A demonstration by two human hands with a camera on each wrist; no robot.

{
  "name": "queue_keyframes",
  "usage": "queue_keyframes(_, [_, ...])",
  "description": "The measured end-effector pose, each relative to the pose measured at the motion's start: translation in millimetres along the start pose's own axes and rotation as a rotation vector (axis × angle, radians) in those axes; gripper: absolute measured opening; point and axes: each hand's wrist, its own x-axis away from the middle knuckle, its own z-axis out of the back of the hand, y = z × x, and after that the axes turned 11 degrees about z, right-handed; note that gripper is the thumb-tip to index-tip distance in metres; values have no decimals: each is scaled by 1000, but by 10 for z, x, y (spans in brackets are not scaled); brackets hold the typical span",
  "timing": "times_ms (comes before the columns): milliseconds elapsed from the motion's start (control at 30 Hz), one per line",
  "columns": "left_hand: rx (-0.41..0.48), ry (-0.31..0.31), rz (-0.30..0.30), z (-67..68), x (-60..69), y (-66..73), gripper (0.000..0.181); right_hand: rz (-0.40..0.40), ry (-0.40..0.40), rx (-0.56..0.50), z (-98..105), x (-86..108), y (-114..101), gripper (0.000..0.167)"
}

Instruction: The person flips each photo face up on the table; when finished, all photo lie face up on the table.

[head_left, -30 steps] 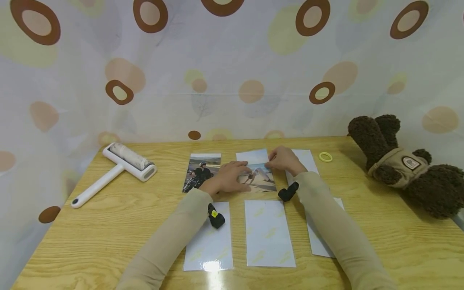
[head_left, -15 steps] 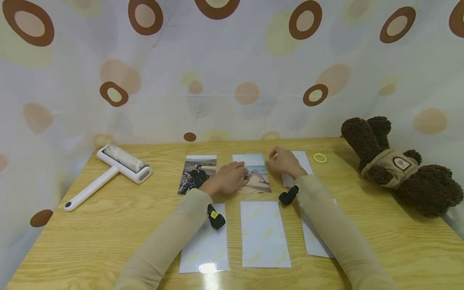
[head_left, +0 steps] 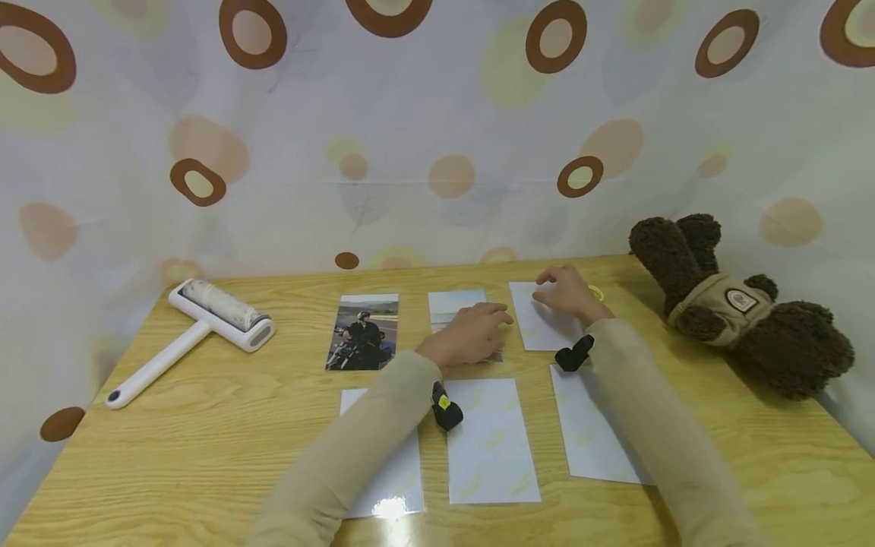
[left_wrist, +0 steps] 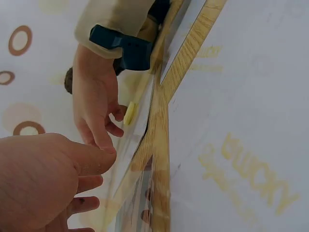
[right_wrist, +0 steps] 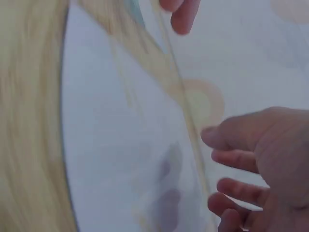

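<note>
My left hand (head_left: 473,334) is above a beach photo (head_left: 453,301) in the middle of the back row and hides much of it; its fingers are loosely bent and hold nothing. Over the face-down photo (head_left: 535,327) at the back right hovers my right hand (head_left: 569,292). In the right wrist view the fingers of that hand (right_wrist: 285,164) are slightly curled, with nothing between them and apart from the white sheet (right_wrist: 111,125). A motorcyclist photo (head_left: 363,334) lies face up at the back left.
Three face-down photos form the front row: left (head_left: 390,482), middle (head_left: 494,448) and right (head_left: 591,437). A white lint roller (head_left: 205,323) lies at left. A yellow ring (head_left: 598,293) is beside my right hand, and a brown teddy bear (head_left: 728,311) lies at right.
My right hand has let go of the beach photo's edge and moved right, over the back-right sheet. My left hand has lifted and shifted right across the beach photo. The view turned slightly.
</note>
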Motion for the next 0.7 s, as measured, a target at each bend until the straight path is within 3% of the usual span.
queue_keyframes(200, [-33, -8, -70, -88, -102, 142, 38, 82, -63, 1, 42, -36, 213, 50])
queue_keyframes(367, [-62, -28, -65, -142, -136, 260, 36, 124, -103, 66, 90, -78, 267, 57])
queue_keyframes(567, [-116, -24, -68, -155, -239, 381, 34, 117, -197, 153, 211, -98, 303, 67])
queue_keyframes(700, [-94, -39, -53, -162, -303, 404, 32, 85, -238, 160, 260, -123, 356, 70])
